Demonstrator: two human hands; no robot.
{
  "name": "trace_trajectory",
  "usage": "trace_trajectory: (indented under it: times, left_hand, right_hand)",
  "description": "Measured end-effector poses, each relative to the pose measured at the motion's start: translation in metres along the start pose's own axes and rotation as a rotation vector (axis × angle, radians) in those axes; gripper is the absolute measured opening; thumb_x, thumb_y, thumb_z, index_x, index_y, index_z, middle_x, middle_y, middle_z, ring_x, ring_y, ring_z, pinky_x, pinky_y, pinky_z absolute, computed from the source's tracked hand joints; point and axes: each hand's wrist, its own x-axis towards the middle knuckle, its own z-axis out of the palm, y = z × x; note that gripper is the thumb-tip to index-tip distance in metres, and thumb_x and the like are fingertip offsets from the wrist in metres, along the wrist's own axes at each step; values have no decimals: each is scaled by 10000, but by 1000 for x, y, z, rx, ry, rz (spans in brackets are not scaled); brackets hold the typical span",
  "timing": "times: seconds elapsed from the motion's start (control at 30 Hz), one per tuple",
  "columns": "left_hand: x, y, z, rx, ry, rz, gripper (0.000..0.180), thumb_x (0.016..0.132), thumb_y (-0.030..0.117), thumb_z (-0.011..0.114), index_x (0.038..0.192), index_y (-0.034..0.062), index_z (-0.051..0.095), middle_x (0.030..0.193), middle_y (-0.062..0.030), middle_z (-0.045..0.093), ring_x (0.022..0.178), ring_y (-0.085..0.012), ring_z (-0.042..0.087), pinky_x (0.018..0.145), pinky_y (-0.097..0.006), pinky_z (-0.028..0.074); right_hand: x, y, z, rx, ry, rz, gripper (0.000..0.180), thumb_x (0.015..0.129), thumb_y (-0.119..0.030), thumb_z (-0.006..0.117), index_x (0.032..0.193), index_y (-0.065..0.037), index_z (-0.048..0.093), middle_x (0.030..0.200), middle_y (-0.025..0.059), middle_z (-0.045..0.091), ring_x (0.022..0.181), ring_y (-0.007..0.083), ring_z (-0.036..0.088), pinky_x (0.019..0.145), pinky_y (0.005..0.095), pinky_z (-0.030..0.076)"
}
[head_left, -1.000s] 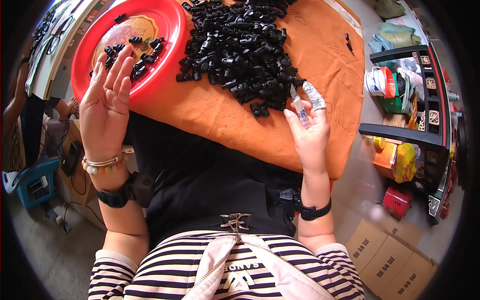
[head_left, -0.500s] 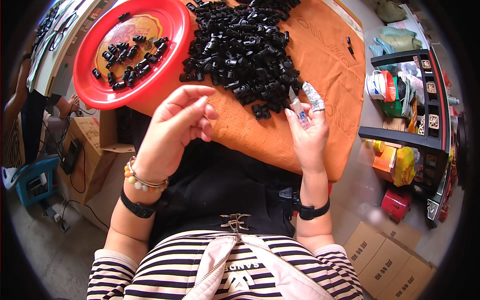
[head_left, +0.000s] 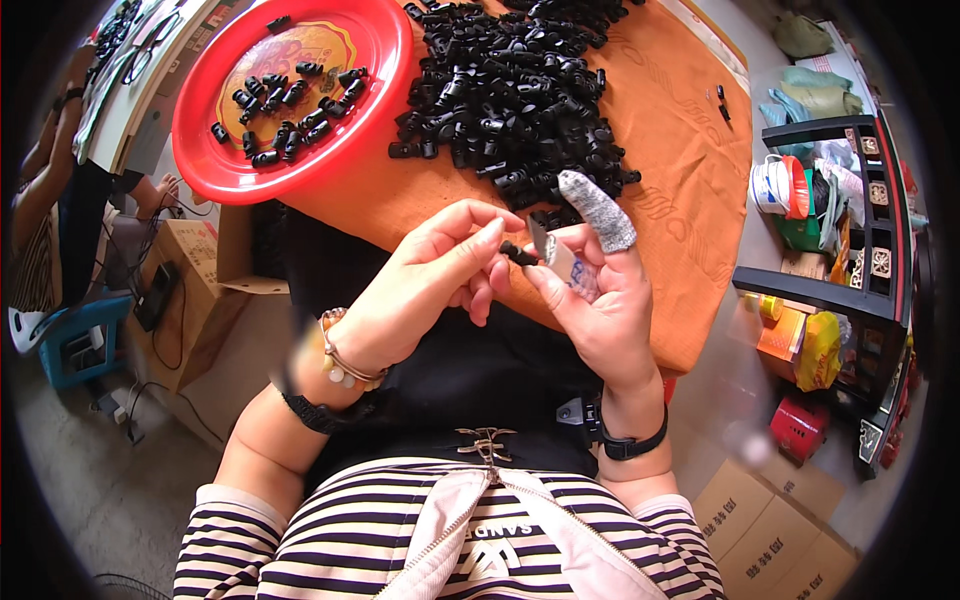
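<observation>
My left hand (head_left: 425, 275) is closed, its fingertips at a small black plastic cord lock (head_left: 518, 253) between my two hands. My right hand (head_left: 605, 300) grips a small knife blade (head_left: 540, 238) with a pale wrapped handle (head_left: 574, 268). The blade's edge is beside the cord lock; whether it touches is too small to tell. A grey knitted finger sleeve (head_left: 597, 210) covers my right index finger, which points up and away from the blade. Just beyond my hands lies a big heap of similar black cord locks (head_left: 520, 100).
On the left of the orange-covered table (head_left: 680, 210) a red round tray (head_left: 390, 110) holds several black pieces. Two small black parts (head_left: 723, 100) lie at far right. A dark shelf (head_left: 820, 290) with bags stands right; a cardboard box (head_left: 185, 290) and blue stool (head_left: 85, 335) stand left.
My right hand has come back from the heap's edge with the knife. My left hand has moved right to meet it, and a cord lock now shows between them.
</observation>
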Motion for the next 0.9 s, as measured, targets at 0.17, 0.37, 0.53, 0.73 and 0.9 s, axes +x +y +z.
trace_trajectory:
  times: [0.17, 0.37, 0.53, 0.73, 0.9]
  left_hand:
    - [-3, 3, -6, -141, -42, -93, 247, 937, 194, 427, 1131, 50, 475, 776, -32, 554, 628, -82, 523, 520, -220, 458]
    - [-3, 6, -13, -397, -201, -116, 186, 928, 165, 454, 1088, 75, 484, 831, -24, 533, 706, -62, 522, 586, -212, 464]
    - [-3, 6, -14, -470, -89, -99, 292, 913, 138, 463, 1194, 76, 410, 789, -25, 545, 616, -81, 519, 562, -235, 449]
    - [-4, 4, -15, -460, -76, -52, 228, 929, 181, 477, 1130, 73, 467, 830, -20, 538, 663, -85, 536, 607, -227, 481]
    - [-6, 5, -13, -470, -65, -50, 270, 930, 168, 464, 1184, 81, 430, 743, 5, 524, 652, -78, 524, 608, -234, 449]
  right_hand:
    - [3, -3, 8, 27, -101, -31, 511, 815, 80, 564, 1288, -26, 401, 895, 37, 598, 796, 73, 572, 698, 204, 469]
    - [3, -5, 14, 221, -40, 20, 601, 806, -1, 637, 1326, 5, 335, 1103, 74, 529, 1029, 116, 506, 874, 241, 418]
    - [-1, 0, 10, 181, -82, 15, 508, 894, -200, 569, 1307, 15, 366, 929, 7, 463, 850, 81, 452, 786, 193, 364]
    - [-4, 1, 18, 7, -6, 69, 416, 854, -130, 618, 1216, 18, 474, 830, -3, 519, 717, 44, 450, 635, 165, 390]
    - [-3, 4, 23, -17, -36, 43, 390, 849, -75, 602, 1204, 25, 477, 846, 37, 597, 733, 54, 514, 652, 183, 434]
